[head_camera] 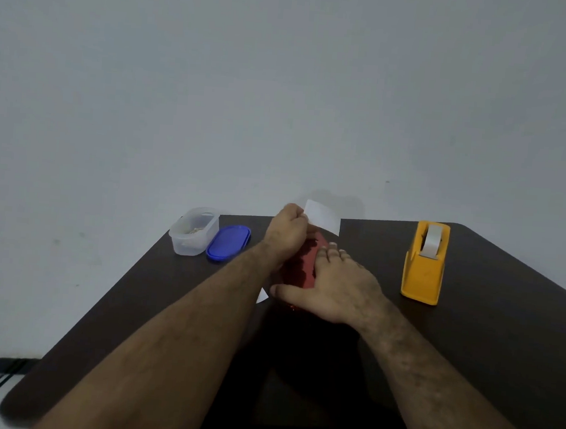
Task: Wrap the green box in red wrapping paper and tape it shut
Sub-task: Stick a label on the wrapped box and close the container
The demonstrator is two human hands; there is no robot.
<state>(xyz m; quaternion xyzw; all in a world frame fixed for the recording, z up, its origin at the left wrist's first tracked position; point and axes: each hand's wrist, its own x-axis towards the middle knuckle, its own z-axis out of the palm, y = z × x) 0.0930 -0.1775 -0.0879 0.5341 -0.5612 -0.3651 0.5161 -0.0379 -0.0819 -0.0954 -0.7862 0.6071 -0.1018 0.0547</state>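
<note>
Red wrapping paper covers a package in the middle of the dark table; no green of the box shows. My left hand pinches the paper's far flap, lifting its white underside off the table. My right hand lies flat on top of the package with straight fingers, pressing it down, thumb along its near side. A small white corner of paper pokes out beside my left forearm.
A yellow tape dispenser with a white roll stands to the right of the package. At the table's far left are a clear plastic container and its blue lid. A pale wall rises behind the table.
</note>
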